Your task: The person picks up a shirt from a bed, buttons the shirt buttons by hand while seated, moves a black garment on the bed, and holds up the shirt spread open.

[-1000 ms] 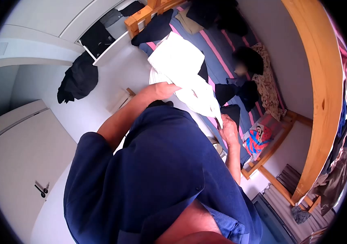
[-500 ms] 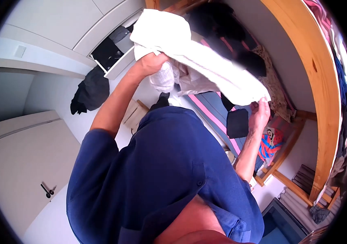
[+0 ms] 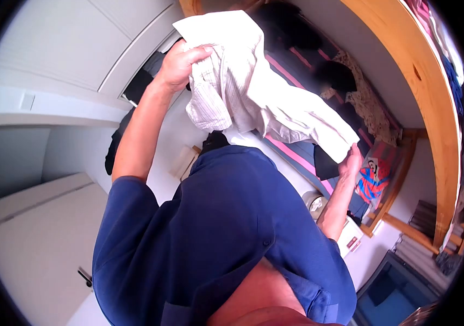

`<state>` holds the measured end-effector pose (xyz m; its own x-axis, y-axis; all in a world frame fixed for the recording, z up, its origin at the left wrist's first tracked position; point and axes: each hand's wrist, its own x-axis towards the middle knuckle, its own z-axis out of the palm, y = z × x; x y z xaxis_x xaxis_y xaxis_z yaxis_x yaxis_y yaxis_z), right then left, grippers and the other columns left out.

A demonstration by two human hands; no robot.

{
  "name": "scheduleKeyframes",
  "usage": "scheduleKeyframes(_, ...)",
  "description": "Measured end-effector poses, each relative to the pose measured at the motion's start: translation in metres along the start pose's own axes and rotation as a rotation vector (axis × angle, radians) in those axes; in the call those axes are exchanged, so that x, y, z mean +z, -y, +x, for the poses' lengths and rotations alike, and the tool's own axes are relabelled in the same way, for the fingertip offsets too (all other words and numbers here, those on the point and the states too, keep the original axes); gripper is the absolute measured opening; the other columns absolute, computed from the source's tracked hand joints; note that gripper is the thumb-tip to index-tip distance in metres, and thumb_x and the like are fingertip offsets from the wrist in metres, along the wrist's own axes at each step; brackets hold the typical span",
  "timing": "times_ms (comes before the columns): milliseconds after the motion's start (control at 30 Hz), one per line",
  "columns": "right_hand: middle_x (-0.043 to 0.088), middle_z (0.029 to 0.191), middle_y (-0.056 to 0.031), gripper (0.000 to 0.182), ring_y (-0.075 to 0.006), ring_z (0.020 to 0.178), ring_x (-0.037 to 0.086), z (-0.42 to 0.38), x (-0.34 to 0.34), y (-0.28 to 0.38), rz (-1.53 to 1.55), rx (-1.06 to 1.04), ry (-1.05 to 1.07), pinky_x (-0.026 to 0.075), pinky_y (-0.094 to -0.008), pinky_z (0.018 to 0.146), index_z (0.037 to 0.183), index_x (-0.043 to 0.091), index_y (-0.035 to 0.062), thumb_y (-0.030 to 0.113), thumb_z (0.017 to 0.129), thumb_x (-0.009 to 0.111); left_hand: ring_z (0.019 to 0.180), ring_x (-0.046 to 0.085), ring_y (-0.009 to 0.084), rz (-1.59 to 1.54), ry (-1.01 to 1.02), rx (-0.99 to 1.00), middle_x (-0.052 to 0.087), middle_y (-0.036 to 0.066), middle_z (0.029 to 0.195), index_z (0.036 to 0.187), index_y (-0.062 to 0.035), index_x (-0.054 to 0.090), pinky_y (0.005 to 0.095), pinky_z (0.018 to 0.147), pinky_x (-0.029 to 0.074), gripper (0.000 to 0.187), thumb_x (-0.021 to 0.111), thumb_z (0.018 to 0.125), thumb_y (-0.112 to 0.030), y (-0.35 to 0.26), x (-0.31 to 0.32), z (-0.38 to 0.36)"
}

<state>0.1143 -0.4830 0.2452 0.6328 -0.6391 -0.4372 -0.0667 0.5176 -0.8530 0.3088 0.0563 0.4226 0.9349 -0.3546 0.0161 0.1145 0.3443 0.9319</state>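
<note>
A white garment with fine stripes, looking like a long-sleeved shirt (image 3: 237,70), hangs stretched between my two hands. My left hand (image 3: 179,64) is closed on its upper left part, thumb lying over the cloth. At the far right end, what seems to be a sleeve end is pinched in my right hand (image 3: 351,160). Loose folds of the shirt droop in the middle, above the bed (image 3: 289,149) with its dark blue and pink striped cover. The fingertips of both hands are partly hidden by the cloth.
Black clothes (image 3: 286,27) and a beige lace cloth (image 3: 370,111) lie on the bed. A wooden beam (image 3: 419,76) arches over it on the right. An open drawer (image 3: 139,87) with dark clothes stands at left, above a dark heap (image 3: 113,144) on the floor.
My left hand has shifted left and up, and my right hand slightly down, with the shirt still held. The cloth has opened out and hangs wider, showing its stripes. The camera view has turned slightly.
</note>
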Motion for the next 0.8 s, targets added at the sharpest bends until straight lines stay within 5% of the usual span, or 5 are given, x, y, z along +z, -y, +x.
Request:
scheduleKeyframes(67,0.067,0.085,-0.0040,0.014,-0.0105,0.068,0.060,-0.018,0.018,-0.007,-0.379,-0.182,-0.216,0.048,-0.0230,0.061,0.103,0.064,0.0035,0.015,0.096,0.062,0.109,0.065,0.0256,-0.109,0.101,-0.068,0.064,0.019,0.120,0.128,0.0124,0.052,0.0369,0.096,0.052,0.040,0.053,0.091,-0.003,-0.016,-0.006,0.010)
scheduleKeyframes(367,0.064,0.119,-0.0127,0.060,-0.0176,0.102,0.064,-0.167,0.306,-0.046,-0.836,-0.553,0.560,0.053,-0.0315,0.088,0.138,0.050,0.0034,0.021,0.087,0.075,0.110,0.065,0.0279,-0.262,0.397,-0.254,0.062,0.021,0.123,0.132,0.0130,0.047,0.0388,0.099,0.051,0.045,0.052,0.089,-0.001,-0.044,-0.037,0.066)
scheduleKeyframes(433,0.066,0.116,-0.0188,0.075,-0.0281,0.101,0.066,-0.165,0.351,-0.067,-0.912,-0.619,0.546,0.053,-0.0381,0.087,0.136,0.051,0.0015,0.045,0.080,0.076,0.109,0.065,0.0277,-0.241,0.484,-0.279,0.063,0.021,0.120,0.130,0.0119,0.049,0.0383,0.098,0.051,0.045,0.053,0.089,-0.003,-0.041,-0.045,0.076)
scheduleKeyframes(633,0.071,0.094,-0.0148,0.024,-0.0266,0.083,0.069,-0.115,0.383,-0.099,-0.826,-0.719,0.452,0.054,-0.0377,0.076,0.107,0.069,0.0038,0.019,0.092,0.061,0.109,0.065,0.0257,-0.269,0.493,-0.318,0.063,0.019,0.121,0.130,0.0101,0.049,0.0373,0.097,0.050,0.045,0.055,0.089,-0.006,-0.050,-0.066,0.085)
scheduleKeyframes(800,0.070,0.087,-0.0077,0.022,-0.0134,0.080,0.064,-0.101,0.367,-0.019,-0.848,-0.675,0.461,0.051,-0.0300,0.074,0.109,0.069,0.0039,0.018,0.095,0.062,0.100,0.066,0.0176,0.121,0.356,-0.284,0.068,0.012,0.112,0.124,0.0070,0.058,0.0327,0.092,0.051,0.038,0.060,0.096,-0.019,-0.067,-0.112,0.104)
